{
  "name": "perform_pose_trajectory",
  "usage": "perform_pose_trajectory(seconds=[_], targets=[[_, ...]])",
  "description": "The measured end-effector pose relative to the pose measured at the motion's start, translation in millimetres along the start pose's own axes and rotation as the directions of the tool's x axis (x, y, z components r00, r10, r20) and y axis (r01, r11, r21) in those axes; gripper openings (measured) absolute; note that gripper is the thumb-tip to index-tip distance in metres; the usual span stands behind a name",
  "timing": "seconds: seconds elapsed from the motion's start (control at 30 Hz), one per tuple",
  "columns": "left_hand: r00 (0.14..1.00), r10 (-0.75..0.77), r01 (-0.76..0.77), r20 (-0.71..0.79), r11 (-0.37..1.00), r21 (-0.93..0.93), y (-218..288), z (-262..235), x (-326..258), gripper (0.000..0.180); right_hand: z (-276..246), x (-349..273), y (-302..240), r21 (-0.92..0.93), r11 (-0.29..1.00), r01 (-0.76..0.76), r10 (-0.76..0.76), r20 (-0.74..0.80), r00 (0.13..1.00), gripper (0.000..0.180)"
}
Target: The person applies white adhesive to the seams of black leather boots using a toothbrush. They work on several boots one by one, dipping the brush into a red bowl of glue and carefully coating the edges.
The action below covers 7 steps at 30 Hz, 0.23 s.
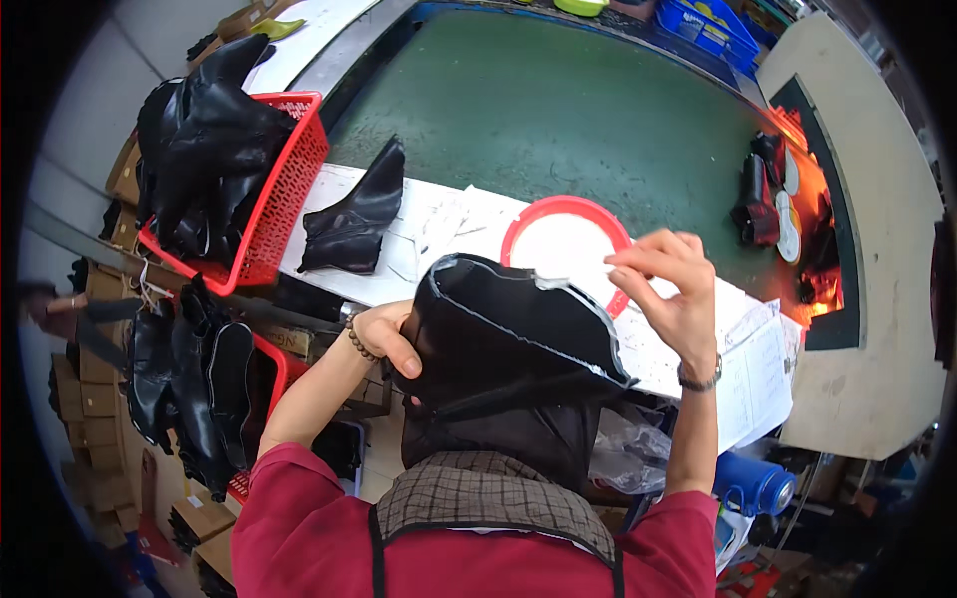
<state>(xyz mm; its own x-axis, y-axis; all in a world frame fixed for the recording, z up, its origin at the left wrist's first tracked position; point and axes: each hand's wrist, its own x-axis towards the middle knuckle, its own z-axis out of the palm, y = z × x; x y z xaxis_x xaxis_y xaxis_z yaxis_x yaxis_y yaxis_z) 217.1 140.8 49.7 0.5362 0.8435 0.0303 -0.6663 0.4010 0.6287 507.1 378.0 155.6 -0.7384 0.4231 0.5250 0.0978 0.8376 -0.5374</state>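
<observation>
My left hand (387, 339) grips the side of a black leather boot upper (478, 339), thumb on top, holding it above my lap. Pale whitish lines run along its open edge and across its inside. Close beyond it stands a round red bowl (513, 231) holding something white. Over that bowl's right side, my right hand (670, 284) is raised with thumb and forefinger pinched together; what they hold, if anything, is too small to name. Another black boot upper (354, 219) lies on the white table (434, 264) to the left.
A red basket (269, 239) heaped with black uppers stands at left, more uppers (189, 379) below it. Beyond the table runs a green conveyor belt (538, 100); shoes (763, 204) sit by a glowing orange opening. A blue jug (753, 483) stands lower right. Another person (60, 304) is far left.
</observation>
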Motion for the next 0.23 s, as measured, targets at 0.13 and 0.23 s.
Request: perform_pose_trajectory(seconds=[0.13, 0.23], targets=[[0.996, -0.032, 0.033, 0.086, 0.999, -0.015, -5, 5, 23, 0.087, 7, 21, 0, 0.060, 0.995, 0.076, -0.079, 0.041, 0.996, 0.016], [0.996, -0.083, 0.080, 0.036, 0.993, 0.089, -9, 0, 26, 0.090, 12, 32, -1, 0.081, 0.984, 0.161, -0.164, 0.034, 0.986, 0.018]])
